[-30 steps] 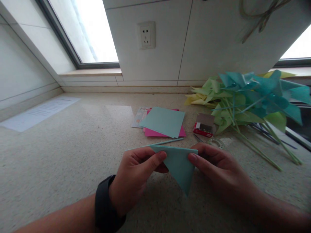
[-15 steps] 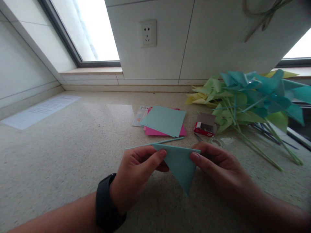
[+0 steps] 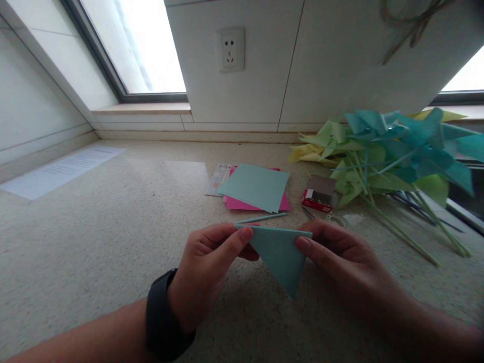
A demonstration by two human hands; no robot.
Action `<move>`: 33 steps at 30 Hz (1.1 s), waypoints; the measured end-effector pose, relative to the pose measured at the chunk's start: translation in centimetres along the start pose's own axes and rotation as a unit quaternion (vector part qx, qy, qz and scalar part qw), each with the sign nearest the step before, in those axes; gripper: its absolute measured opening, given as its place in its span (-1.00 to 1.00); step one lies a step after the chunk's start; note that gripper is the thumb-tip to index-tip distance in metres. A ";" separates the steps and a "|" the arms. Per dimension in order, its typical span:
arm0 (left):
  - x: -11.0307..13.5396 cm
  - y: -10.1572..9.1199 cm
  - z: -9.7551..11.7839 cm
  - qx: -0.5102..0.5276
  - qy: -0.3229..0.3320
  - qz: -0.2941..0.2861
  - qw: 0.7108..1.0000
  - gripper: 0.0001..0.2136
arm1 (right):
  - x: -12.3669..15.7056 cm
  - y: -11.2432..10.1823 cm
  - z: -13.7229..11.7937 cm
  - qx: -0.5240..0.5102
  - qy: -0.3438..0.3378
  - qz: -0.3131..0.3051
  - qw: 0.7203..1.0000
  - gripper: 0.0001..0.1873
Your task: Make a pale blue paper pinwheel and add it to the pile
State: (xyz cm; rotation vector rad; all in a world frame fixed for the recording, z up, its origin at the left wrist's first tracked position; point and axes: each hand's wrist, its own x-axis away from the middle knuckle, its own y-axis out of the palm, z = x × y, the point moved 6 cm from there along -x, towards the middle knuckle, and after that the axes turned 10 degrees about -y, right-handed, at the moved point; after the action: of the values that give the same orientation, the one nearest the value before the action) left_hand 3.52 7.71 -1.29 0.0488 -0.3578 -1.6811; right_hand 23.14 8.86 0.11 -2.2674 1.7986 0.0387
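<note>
A light blue sheet of paper [image 3: 282, 254], folded into a triangle, hangs point-down between my two hands above the counter. My left hand [image 3: 215, 262] pinches its upper left corner between thumb and fingers. At the upper right corner, my right hand [image 3: 336, 257] grips it the same way, thumb in front. Just beyond the folded edge lies a thin light blue stick [image 3: 264, 218], its left end partly hidden by my left hand. Behind that is a stack of square paper, a pale blue sheet [image 3: 257, 186] over pink sheets [image 3: 242, 204].
Right of the stack stands an open small red box [image 3: 319, 196]. Several paper pinwheels [image 3: 401, 141] on sticks lie at the right. A printed sheet [image 3: 64, 169] rests on the far left. The wall with a socket [image 3: 229, 49] bounds the counter [image 3: 94, 242].
My left hand has slid slightly left along the paper's top edge, and the triangle's top corner at that side now lies closed flat. My right hand keeps its hold.
</note>
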 end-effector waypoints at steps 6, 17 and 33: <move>0.1 0.1 0.1 0.007 0.011 -0.009 1.000 -0.85 | 0.1 0.1 0.3 -0.030 0.008 -0.014 0.999 -0.68; 0.3 0.8 1.1 0.019 0.046 0.001 0.999 -0.92 | 0.2 -0.1 1.2 -0.073 0.032 -0.014 0.997 -0.73; 0.6 0.7 1.0 0.020 0.046 -0.019 0.999 -0.86 | 0.4 -0.5 0.7 -0.028 0.012 -0.004 1.000 -0.72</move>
State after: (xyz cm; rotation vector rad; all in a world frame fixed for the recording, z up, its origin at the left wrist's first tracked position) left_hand 3.91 7.28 -0.06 0.1635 -0.3224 -1.7024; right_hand 23.79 8.68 -0.59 -2.3235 1.8214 0.0624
